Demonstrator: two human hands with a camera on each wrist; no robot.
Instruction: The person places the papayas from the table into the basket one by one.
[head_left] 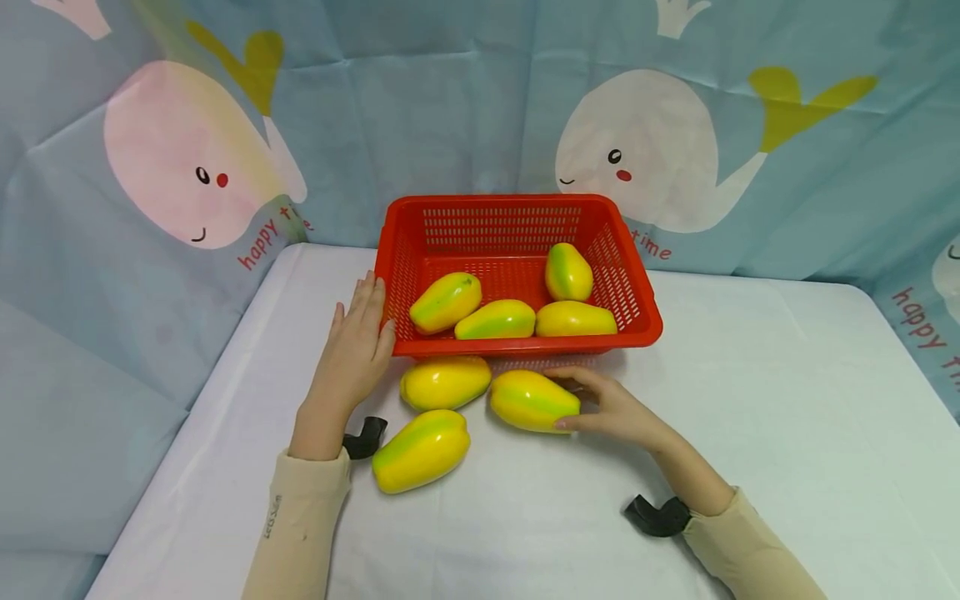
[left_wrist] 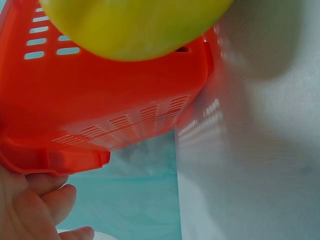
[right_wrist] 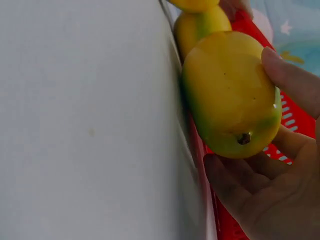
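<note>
A red plastic basket [head_left: 517, 342] holds several yellow-green papayas, among them one papaya [head_left: 568, 273] at its right. My left hand [head_left: 354, 346] rests against the basket's left rim near the front corner, its fingers laid along the edge. In front of the basket, my right hand [head_left: 618, 408] grips the right end of a papaya [head_left: 531, 402], thumb on the near side and fingers on the far side. The right wrist view shows that papaya [right_wrist: 230, 95] between thumb and fingers. Just left of it lie a papaya [head_left: 446, 383] near the basket and another papaya [head_left: 422, 451] closer to me.
A white cloth [head_left: 765, 392] covers the table. Behind it hangs a blue curtain [head_left: 450, 108] printed with whales, close to the basket's back. Black curved pieces [head_left: 657, 517] sit by both wrists.
</note>
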